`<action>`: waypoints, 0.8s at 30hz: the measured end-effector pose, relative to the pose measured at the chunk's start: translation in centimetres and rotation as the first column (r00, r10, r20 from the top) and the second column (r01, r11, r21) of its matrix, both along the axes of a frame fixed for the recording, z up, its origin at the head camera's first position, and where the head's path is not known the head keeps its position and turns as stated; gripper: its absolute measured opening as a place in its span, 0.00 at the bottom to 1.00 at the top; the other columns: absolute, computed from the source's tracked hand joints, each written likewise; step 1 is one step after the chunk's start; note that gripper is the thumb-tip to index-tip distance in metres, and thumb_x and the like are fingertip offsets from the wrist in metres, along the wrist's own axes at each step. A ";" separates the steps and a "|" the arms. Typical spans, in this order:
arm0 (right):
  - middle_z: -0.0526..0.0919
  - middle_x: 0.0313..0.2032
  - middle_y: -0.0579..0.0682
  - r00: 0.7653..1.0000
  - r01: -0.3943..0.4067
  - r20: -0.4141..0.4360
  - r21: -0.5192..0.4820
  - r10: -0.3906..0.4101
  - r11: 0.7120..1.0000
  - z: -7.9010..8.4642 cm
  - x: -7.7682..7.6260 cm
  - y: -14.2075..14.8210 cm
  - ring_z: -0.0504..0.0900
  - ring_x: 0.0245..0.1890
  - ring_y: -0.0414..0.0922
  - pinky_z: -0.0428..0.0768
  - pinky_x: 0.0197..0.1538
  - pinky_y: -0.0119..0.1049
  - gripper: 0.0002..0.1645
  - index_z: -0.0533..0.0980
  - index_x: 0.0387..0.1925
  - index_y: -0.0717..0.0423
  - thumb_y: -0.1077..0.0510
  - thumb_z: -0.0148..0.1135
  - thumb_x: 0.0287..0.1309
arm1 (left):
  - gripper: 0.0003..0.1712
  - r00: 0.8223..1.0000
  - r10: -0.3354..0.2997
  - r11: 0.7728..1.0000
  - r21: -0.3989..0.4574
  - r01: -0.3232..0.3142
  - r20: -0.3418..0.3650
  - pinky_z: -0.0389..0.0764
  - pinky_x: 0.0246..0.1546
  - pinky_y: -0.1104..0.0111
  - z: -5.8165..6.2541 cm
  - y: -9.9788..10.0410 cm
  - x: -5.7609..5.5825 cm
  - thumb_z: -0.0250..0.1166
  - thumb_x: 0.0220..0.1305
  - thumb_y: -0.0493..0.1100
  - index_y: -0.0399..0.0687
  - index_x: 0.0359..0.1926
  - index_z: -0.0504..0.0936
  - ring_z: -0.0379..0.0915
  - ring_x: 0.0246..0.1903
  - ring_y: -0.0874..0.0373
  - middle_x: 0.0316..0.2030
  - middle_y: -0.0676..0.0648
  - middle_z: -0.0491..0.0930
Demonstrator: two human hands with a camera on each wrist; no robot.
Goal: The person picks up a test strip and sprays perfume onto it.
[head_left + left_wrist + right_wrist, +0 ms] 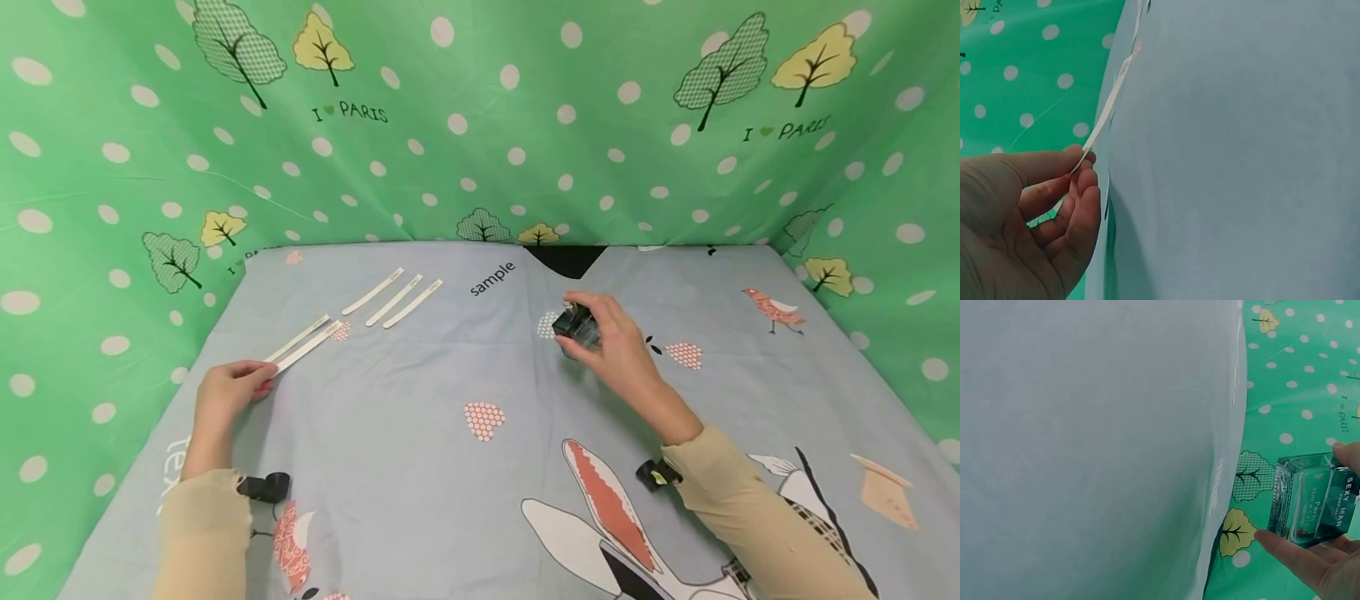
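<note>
My left hand (228,392) pinches the near end of a white paper test strip (309,347) between thumb and fingertips. The left wrist view shows the pinched strip (1109,106) slanting up from the fingers. A second strip (297,337) lies right beside it in the head view; whether the hand also holds that one I cannot tell. My right hand (622,350) grips a dark glass perfume bottle (577,330), tilted, with a finger at its top by the sprayer. White lettering shows on the bottle (1313,503) in the right wrist view.
Three more white strips (403,302) lie side by side at the back left of the printed grey-blue cloth (420,467). A green dotted curtain (517,125) closes off the back and both sides. Small black wrist cameras (270,487) sit at the sleeves.
</note>
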State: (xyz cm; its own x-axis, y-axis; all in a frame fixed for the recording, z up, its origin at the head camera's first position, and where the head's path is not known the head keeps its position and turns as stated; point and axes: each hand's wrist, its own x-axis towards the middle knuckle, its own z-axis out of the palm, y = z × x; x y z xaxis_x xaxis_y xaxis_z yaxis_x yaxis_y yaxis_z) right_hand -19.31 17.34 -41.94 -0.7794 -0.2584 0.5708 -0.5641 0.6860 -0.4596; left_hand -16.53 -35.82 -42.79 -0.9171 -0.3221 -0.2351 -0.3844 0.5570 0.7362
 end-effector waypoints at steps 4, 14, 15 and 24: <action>0.78 0.55 0.57 1.000 0.000 0.004 -0.002 0.000 1.000 0.1 0.0 0.0 0.79 0.54 0.54 0.82 0.52 0.53 0.36 0.70 0.63 0.50 0.55 0.75 0.54 | 0.28 1.000 0.030 1.000 0.008 -0.030 0.001 0.82 0.28 0.80 -0.2 -0.1 0.1 0.62 0.69 0.46 0.24 0.58 0.75 0.77 0.21 0.77 0.18 0.68 0.78; 0.78 0.55 0.57 1.000 0.001 0.011 -0.002 -0.001 1.000 0.0 0.0 0.0 0.79 0.53 0.54 0.82 0.50 0.53 0.36 0.70 0.63 0.50 0.55 0.75 0.54 | 0.27 0.998 0.063 0.997 -0.054 -0.063 -0.012 0.82 0.28 0.79 -0.1 -0.2 0.5 0.63 0.69 0.47 0.28 0.59 0.76 0.76 0.22 0.77 0.23 0.66 0.77; 0.78 0.55 0.57 1.000 0.002 0.011 -0.002 -0.002 1.000 0.0 0.0 0.0 0.79 0.53 0.54 0.82 0.50 0.53 0.36 0.70 0.63 0.50 0.55 0.75 0.54 | 0.27 0.998 0.064 0.996 -0.060 -0.065 -0.020 0.82 0.28 0.79 0.0 -0.2 0.5 0.63 0.69 0.46 0.29 0.59 0.76 0.76 0.21 0.77 0.23 0.66 0.77; 0.78 0.55 0.57 0.999 0.013 0.033 -0.005 -0.013 1.000 0.1 0.0 0.0 0.79 0.54 0.54 0.82 0.50 0.53 0.36 0.70 0.63 0.49 0.55 0.75 0.55 | 0.25 0.996 0.065 0.986 -0.147 -0.074 -0.063 0.78 0.25 0.80 0.7 0.1 0.1 0.62 0.69 0.49 0.35 0.59 0.78 0.75 0.21 0.76 0.25 0.68 0.74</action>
State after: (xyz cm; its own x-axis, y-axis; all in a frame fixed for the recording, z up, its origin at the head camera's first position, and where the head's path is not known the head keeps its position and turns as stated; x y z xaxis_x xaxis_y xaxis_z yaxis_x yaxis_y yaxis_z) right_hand -19.27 17.37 -41.89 -0.8009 -0.2449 0.5465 -0.5397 0.6905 -0.4816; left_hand -16.40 -35.71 -42.13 -0.9019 -0.4128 -0.1273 -0.3854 0.6358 0.6688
